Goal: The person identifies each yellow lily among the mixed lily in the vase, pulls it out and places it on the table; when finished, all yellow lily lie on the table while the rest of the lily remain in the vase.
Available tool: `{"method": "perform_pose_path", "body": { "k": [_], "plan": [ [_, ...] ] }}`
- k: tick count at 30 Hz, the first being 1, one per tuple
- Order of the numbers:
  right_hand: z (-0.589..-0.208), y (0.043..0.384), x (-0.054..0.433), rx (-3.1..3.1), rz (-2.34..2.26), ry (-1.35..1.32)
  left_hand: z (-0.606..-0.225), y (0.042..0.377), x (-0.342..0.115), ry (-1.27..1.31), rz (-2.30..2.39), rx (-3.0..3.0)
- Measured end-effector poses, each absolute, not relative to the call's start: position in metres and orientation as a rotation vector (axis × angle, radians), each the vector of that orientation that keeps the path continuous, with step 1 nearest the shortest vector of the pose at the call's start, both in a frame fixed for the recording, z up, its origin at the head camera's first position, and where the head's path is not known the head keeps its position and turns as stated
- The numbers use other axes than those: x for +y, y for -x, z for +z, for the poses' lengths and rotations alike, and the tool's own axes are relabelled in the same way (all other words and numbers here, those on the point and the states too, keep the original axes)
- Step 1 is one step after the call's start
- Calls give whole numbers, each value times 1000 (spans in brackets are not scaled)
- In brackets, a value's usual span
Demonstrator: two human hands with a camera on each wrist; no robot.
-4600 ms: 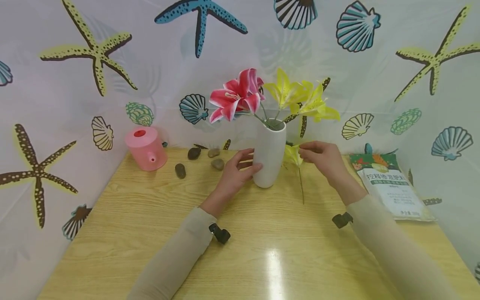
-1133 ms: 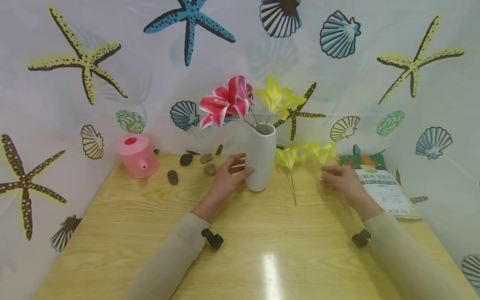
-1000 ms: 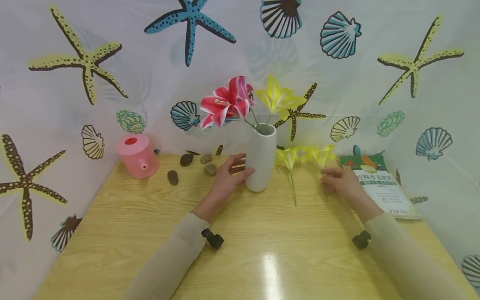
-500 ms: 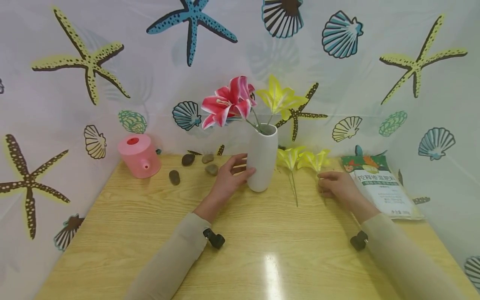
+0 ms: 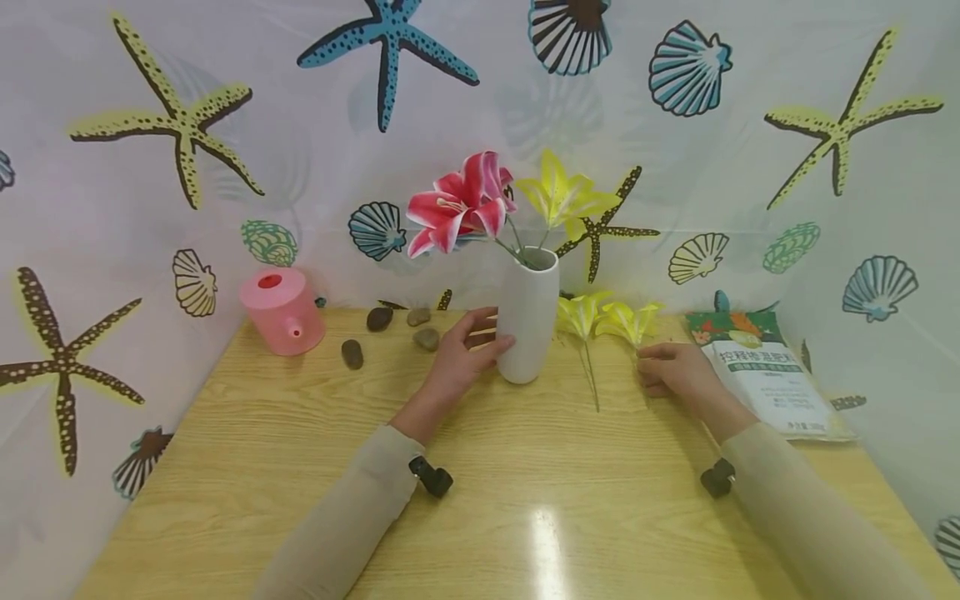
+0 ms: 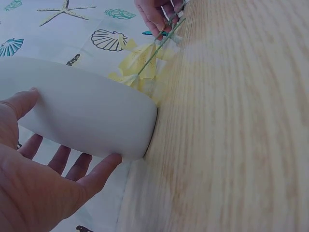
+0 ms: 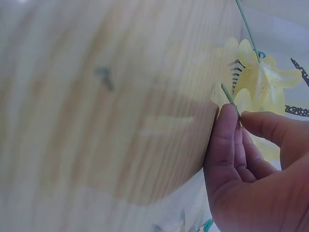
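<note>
A white vase [image 5: 527,325] stands upright toward the back of the table. My left hand [image 5: 461,358] holds its left side, thumb in front and fingers curved behind, as the left wrist view shows. Pink-and-white lilies [image 5: 457,204] and one yellow lily [image 5: 561,196] rise from its mouth. Right of the vase, a yellow lily [image 5: 581,317] lies with its green stem toward me. Beside that bloom is another yellow lily [image 5: 630,321], whose stem [image 7: 229,99] my right hand [image 5: 678,371] pinches between thumb and fingers, low at the table.
A pink watering can [image 5: 282,312] stands at the back left, with several stones [image 5: 352,354] between it and the vase. At the right lies a green-and-white bag [image 5: 772,375] with printed writing, close to my right wrist. A patterned cloth [image 5: 465,100] hangs behind the table [image 5: 480,500].
Earlier two yellow lilies stood in the vase; one has come out and is now in my right hand at the table. Lately that lily has shifted slightly left. My left hand stays on the vase.
</note>
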State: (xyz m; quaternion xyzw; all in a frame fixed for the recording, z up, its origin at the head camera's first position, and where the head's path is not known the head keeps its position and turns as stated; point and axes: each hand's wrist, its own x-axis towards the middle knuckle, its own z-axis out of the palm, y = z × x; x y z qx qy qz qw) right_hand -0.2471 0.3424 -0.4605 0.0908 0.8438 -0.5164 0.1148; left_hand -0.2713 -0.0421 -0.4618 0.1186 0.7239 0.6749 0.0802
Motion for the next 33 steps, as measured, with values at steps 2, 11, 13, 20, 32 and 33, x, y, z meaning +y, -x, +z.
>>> {"method": "perform_pose_path", "body": {
  "k": [2,11,13,20,32,33],
  "plan": [
    [-460,247,342,2469,-1505,-275,-462,271,-42,-354,2018,2166],
    [-444,250,343,2569,-1418,-272,-461,273,-42,-343,2015,2177],
    [-430,252,338,2635,-1382,-242,-462,273,-42,-343,2014,2175],
    [-376,265,300,2636,-1533,-112,-462,272,-43,-348,2014,2166],
    [-329,295,224,2279,-2033,131,-461,270,-46,-380,2003,2186],
    [-328,297,219,2224,-2086,131,-461,270,-46,-381,2002,2187]
  ]
}}
